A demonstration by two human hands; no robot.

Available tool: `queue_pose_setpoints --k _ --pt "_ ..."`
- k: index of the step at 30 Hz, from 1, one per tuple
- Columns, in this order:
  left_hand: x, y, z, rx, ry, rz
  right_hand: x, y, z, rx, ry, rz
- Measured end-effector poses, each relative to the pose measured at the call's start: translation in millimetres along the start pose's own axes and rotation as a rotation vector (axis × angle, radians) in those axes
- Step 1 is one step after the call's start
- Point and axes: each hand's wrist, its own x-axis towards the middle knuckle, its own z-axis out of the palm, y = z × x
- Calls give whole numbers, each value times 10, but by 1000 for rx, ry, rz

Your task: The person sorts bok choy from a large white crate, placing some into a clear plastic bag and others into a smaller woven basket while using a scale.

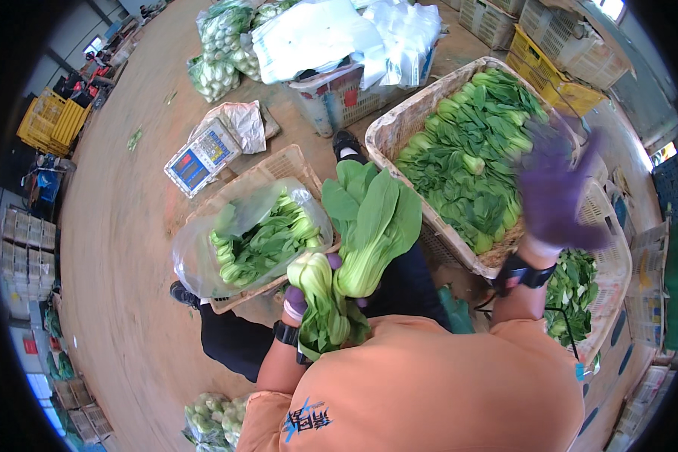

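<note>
My left hand [295,300], in a purple glove, grips several heads of bok choy [367,243] above my lap. One bunch points its leaves up and away, while another has its pale base up. Most of that hand is hidden behind the stalks. Blurred by motion, my gloved right hand [556,195] has its fingers spread and nothing in it, over the right side of a large plastic crate [387,141]. Layers of bok choy [469,152] lie inside this crate. Left of my held bunch, more bok choy [271,237] sits in a clear plastic bag [195,260] lining a smaller crate [285,161].
A digital scale [202,158] stands on the floor beyond the smaller crate. Plastic bags [322,39] cover a basket [339,101] ahead, beside bagged greens [217,51]. Right of me, another crate [610,271] holds loose leaves [570,294]. Bagged vegetables [212,415] lie behind my left side.
</note>
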Motion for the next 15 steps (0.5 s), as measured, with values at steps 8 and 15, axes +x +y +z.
queue_pose_setpoints --k 8,15 --pt "-61 230 126 -104 -41 -320 -493 1179 -176 -1094 -1472 634" --pt "-189 428 87 85 -68 215 -899 1188 -577 165 166 1440"
